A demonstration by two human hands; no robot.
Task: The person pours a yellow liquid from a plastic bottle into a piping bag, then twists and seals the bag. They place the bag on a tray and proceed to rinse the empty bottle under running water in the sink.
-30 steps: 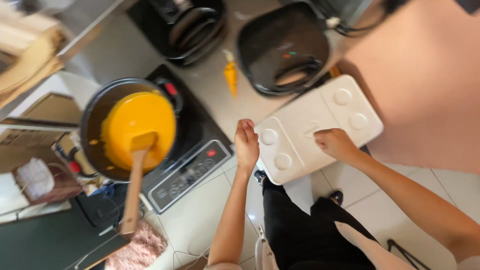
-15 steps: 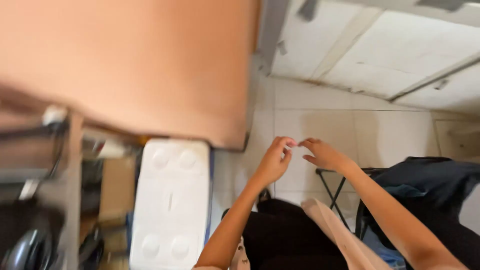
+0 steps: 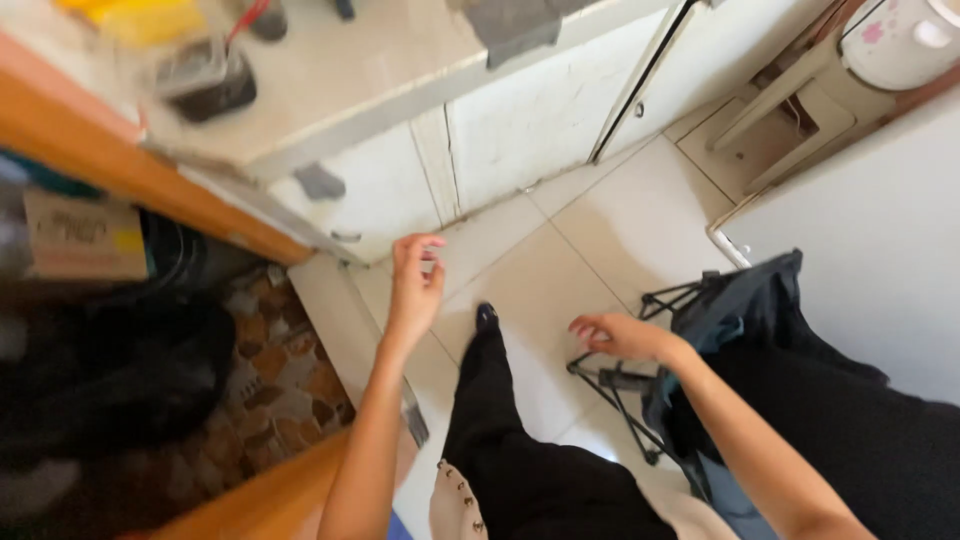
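White floor tiles (image 3: 560, 270) fill the middle of the view, bounded at the far side by a pale counter (image 3: 400, 90) with white cabinet doors beneath it. Left hand (image 3: 415, 285): raised over the tiles, fingers loosely curled and slightly parted, holding nothing and touching nothing; it sits just below the cabinet front (image 3: 520, 130), near a small grey handle (image 3: 320, 182) on the door to its left. Right hand (image 3: 620, 335): lower and to the right, fingers bent inward in a loose half-curl, also empty; the nearest object is a folding stool (image 3: 690, 330) with a black metal frame and dark fabric seat, just beside the hand but not in contact, as far as can be seen. Between the two arms, a leg in dark trousers (image 3: 510, 430) extends to a dark shoe (image 3: 487, 316) planted on the tile. Left of the scene, an orange-brown shelf edge (image 3: 130, 170) overhangs a cluttered recess containing a cardboard box (image 3: 85, 240) and dark bundles; detail there is blurred. Far right, a white wall panel and a pale rounded appliance (image 3: 900, 40) stand well apart from both hands. Assessment: both hands are free in open air while the body moves, so sound practice is to watch footing on the smooth tile and keep the right arm clear of the stool frame.
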